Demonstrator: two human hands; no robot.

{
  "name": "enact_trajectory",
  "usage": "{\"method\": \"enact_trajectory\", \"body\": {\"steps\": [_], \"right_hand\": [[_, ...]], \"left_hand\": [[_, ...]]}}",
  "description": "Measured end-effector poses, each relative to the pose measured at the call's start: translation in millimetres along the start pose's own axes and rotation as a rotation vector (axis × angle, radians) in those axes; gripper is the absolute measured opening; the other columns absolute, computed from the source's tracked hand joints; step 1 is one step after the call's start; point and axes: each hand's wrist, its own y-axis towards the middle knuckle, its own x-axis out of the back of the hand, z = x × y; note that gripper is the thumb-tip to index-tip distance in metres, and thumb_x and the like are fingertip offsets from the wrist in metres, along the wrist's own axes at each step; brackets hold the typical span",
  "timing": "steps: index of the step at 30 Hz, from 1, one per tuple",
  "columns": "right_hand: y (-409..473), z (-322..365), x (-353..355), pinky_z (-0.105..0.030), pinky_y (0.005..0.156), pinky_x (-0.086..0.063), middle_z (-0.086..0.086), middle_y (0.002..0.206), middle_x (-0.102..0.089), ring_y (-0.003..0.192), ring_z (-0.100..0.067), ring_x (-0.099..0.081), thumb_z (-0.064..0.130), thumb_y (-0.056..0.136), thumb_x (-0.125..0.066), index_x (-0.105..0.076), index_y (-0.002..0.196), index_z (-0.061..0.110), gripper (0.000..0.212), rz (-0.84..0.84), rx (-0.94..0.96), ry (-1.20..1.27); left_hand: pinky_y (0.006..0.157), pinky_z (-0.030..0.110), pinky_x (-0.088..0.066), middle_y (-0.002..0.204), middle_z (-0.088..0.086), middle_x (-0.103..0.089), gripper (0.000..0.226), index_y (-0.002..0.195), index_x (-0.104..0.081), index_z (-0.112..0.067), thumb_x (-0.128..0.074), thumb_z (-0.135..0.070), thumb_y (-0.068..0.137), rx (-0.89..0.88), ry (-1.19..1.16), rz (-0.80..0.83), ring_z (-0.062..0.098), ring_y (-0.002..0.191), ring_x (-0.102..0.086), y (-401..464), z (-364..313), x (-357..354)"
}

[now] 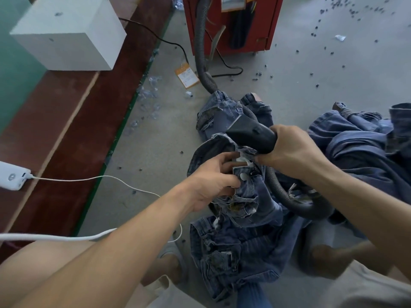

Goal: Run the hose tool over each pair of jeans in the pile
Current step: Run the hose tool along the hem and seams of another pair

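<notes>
The jeans (242,192) are held above the pile (233,252) on the floor (155,141), waistband gripped by the left hand (213,183). The hose tool (251,134) is clasped by the right hand (293,150), fingers curled round its handle. The waistband should be kept spread and taut, and the nozzle passed slowly across each fold.

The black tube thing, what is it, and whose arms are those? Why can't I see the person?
The camera sits on the person's head and looks down, so you see only their arms and knees. The right hand grips the hose tool, a black nozzle. Its ribbed hose runs back to a red machine on the floor. The left hand holds open the waistband of one pair of jeans, near its metal button. More jeans lie heaped on the grey floor to the right.
</notes>
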Motion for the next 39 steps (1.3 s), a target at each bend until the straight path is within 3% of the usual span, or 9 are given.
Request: {"method": "enact_trajectory", "body": {"steps": [5,10,12,14,18,22,27,33,39], "right_hand": [[7.1,-7.7,12.5,-0.021,0.044,-0.046,0.000,0.056,-0.066,0.046,-0.012,-0.059,0.012,0.071,-0.087,-0.068,0.079,0.015,0.021,0.066,-0.127,0.397],[7.1,-11.6,24.9,-0.021,0.046,-0.047,-0.009,0.057,-0.061,0.048,-0.016,-0.055,0.002,0.077,-0.081,-0.069,0.062,0.018,0.026,0.310,-0.077,0.632],[5.2,-10.8,26.6,-0.021,0.047,-0.047,-0.008,0.057,-0.061,0.047,-0.015,-0.056,0.000,0.080,-0.079,-0.071,0.058,0.022,0.032,0.369,-0.060,0.667],[5.6,-11.6,28.6,-0.022,0.047,-0.048,-0.008,0.058,-0.061,0.048,-0.016,-0.056,-0.001,0.080,-0.079,-0.070,0.062,0.020,0.029,0.343,-0.075,0.697],[12.4,-16.0,30.8,-0.026,0.046,-0.047,-0.005,0.055,-0.059,0.045,-0.015,-0.054,0.003,0.079,-0.078,-0.064,0.085,0.007,0.015,0.087,-0.184,0.641],[12.3,-17.7,38.3,-0.026,0.047,-0.051,-0.005,0.082,-0.076,0.054,-0.013,-0.066,0.033,0.087,-0.082,-0.051,0.113,0.021,0.042,-0.033,-0.136,0.521],[-5.3,-13.1,75.1,-0.034,0.051,-0.056,0.003,0.078,-0.076,0.058,-0.015,-0.074,0.066,0.078,-0.074,-0.057,0.098,0.038,0.038,-0.077,0.035,0.261],[-4.9,-5.4,51.0,-0.026,0.049,-0.054,-0.005,0.083,-0.078,0.054,-0.016,-0.066,0.045,0.092,-0.075,-0.066,0.101,0.029,0.020,0.268,-0.034,0.276],[4.0,-7.9,56.0,-0.028,0.047,-0.051,-0.010,0.083,-0.077,0.051,-0.015,-0.058,0.036,0.094,-0.075,-0.068,0.106,0.020,0.021,0.147,-0.114,0.522]], "left_hand": [[0.073,0.035,-0.054,0.120,-0.004,-0.072,0.052,0.139,-0.046,-0.019,-0.069,-0.012,0.092,-0.013,0.179,-0.073,0.017,0.100,-0.066,3.0,-7.5,5.9],[0.117,0.028,-0.016,0.161,-0.006,-0.014,0.089,0.160,-0.012,-0.034,-0.072,-0.036,0.094,-0.297,0.738,-0.221,0.017,0.148,-0.019,10.1,-10.6,25.5],[0.115,0.034,-0.017,0.164,-0.013,-0.011,0.077,0.153,-0.031,-0.041,-0.072,-0.043,0.088,-0.404,0.998,-0.165,0.018,0.144,-0.016,9.0,-10.2,26.3],[0.108,0.041,-0.028,0.150,-0.015,-0.042,0.041,0.125,-0.060,-0.043,-0.062,-0.058,0.087,-0.431,1.129,-0.145,0.017,0.129,-0.032,8.6,-10.4,25.2],[0.079,0.039,-0.049,0.084,-0.002,-0.067,0.026,0.094,-0.066,-0.017,-0.063,-0.042,0.100,-0.354,0.621,-0.008,0.016,0.080,-0.062,5.4,-15.8,16.4],[0.098,0.038,-0.057,0.106,0.004,-0.077,0.019,0.116,-0.066,-0.013,-0.067,-0.022,0.100,-0.309,0.279,-0.085,0.023,0.103,-0.072,0.2,-14.7,5.8],[0.100,0.052,-0.056,0.116,0.025,-0.073,0.021,0.117,-0.068,-0.003,-0.065,-0.015,0.100,-0.210,-0.061,-0.186,0.037,0.102,-0.073,3.6,-13.8,10.1],[0.106,0.055,-0.051,0.115,0.019,-0.074,0.017,0.106,-0.079,-0.023,-0.068,-0.022,0.092,-0.281,-0.018,-0.103,0.030,0.103,-0.069,6.9,-7.1,9.1],[0.107,0.067,-0.043,0.118,0.034,-0.067,0.026,0.110,-0.077,-0.015,-0.068,-0.029,0.090,-0.289,0.016,-0.156,0.036,0.098,-0.064,7.5,-6.3,15.9]]}}
